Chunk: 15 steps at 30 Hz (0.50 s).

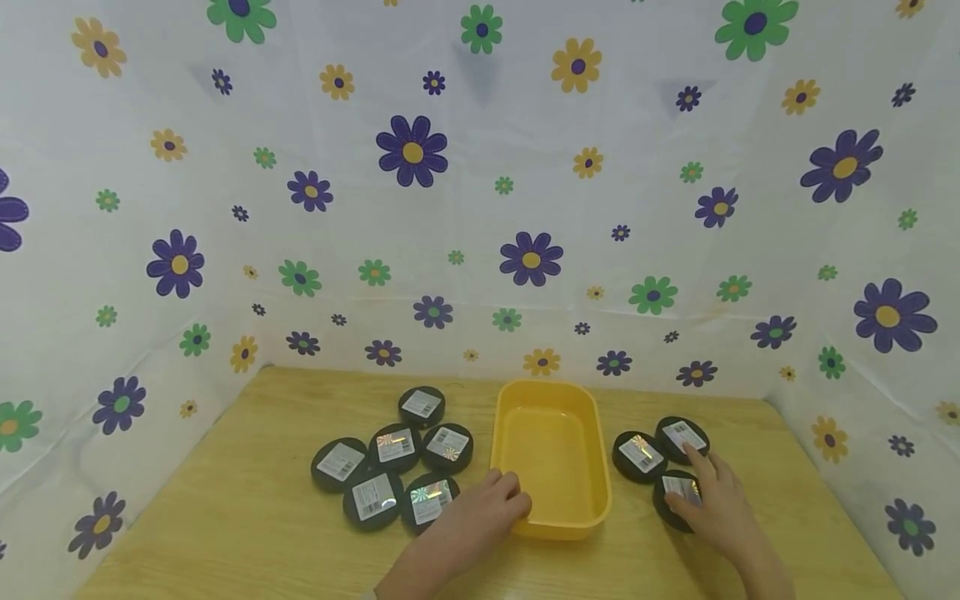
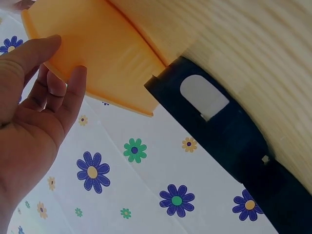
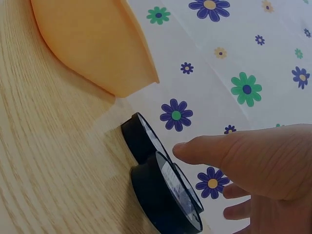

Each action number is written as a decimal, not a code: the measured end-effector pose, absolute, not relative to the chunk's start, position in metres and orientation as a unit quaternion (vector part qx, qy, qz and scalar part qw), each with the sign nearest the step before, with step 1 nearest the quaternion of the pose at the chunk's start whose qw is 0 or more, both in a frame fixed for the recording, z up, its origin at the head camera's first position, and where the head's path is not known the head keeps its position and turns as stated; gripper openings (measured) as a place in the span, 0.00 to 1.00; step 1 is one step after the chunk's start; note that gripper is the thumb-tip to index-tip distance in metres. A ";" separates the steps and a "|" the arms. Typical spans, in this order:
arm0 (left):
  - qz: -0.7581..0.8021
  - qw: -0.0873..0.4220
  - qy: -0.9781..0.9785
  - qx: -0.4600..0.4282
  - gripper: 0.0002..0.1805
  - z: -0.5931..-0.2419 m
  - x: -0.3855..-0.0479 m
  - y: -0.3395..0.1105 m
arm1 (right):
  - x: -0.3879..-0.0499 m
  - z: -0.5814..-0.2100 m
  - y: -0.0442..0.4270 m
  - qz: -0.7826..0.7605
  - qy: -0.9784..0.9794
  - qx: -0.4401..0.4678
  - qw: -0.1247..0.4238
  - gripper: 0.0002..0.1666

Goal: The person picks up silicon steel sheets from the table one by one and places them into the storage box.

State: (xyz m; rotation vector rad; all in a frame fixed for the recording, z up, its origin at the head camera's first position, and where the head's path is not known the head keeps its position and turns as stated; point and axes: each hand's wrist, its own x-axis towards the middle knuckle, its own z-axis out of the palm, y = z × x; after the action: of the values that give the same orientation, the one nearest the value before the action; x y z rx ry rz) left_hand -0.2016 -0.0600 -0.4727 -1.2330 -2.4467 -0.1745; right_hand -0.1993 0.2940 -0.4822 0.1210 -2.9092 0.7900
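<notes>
A yellow plastic bin [image 1: 551,467] stands mid-table. My left hand [image 1: 487,508] grips its left rim near the front corner; in the left wrist view, the thumb and curled fingers meet the bin's wall [image 2: 107,63]. On the right lie three round black containers with white labels: a left one [image 1: 640,457], a back one [image 1: 682,438] and a front one [image 1: 675,500]. Over the back and front ones hovers my right hand [image 1: 716,504], fingers spread. In the right wrist view its thumb [image 3: 200,153] stands close above the labelled faces, holding nothing.
Several more black round containers [image 1: 372,500] lie grouped left of the bin, labels up; the nearest ones are beside my left forearm. A flowered white cloth [image 1: 465,208] walls the wooden table [image 1: 247,500] at the back and both sides.
</notes>
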 end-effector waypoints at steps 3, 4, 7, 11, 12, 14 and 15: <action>-0.062 0.186 -0.877 -0.439 0.11 -0.472 -0.201 -0.060 | -0.198 -0.479 0.295 0.269 -0.961 0.039 0.047 0.49; -0.063 0.183 -0.877 -0.439 0.11 -0.471 -0.201 -0.060 | -0.198 -0.478 0.295 0.273 -0.961 0.038 0.037 0.51; -0.069 0.178 -0.877 -0.442 0.11 -0.470 -0.201 -0.061 | -0.197 -0.473 0.296 0.285 -0.958 0.030 0.005 0.56; -0.075 0.170 -0.878 -0.442 0.11 -0.469 -0.202 -0.061 | -0.197 -0.469 0.295 0.286 -0.958 0.016 -0.025 0.62; -0.075 0.168 -0.878 -0.441 0.11 -0.469 -0.202 -0.061 | -0.198 -0.468 0.295 0.282 -0.959 0.014 -0.026 0.63; -0.072 0.166 -0.879 -0.441 0.11 -0.469 -0.202 -0.061 | -0.198 -0.468 0.295 0.278 -0.960 0.011 -0.029 0.64; -0.072 0.164 -0.880 -0.440 0.10 -0.469 -0.202 -0.060 | -0.198 -0.468 0.294 0.276 -0.961 0.012 -0.028 0.64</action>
State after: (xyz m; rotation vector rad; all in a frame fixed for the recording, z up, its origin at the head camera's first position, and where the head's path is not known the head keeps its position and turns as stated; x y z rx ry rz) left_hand -0.2023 -0.0604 -0.4685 -1.2541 -2.5086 -0.2064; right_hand -0.1982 0.2945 -0.4677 0.0383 -3.0724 0.8834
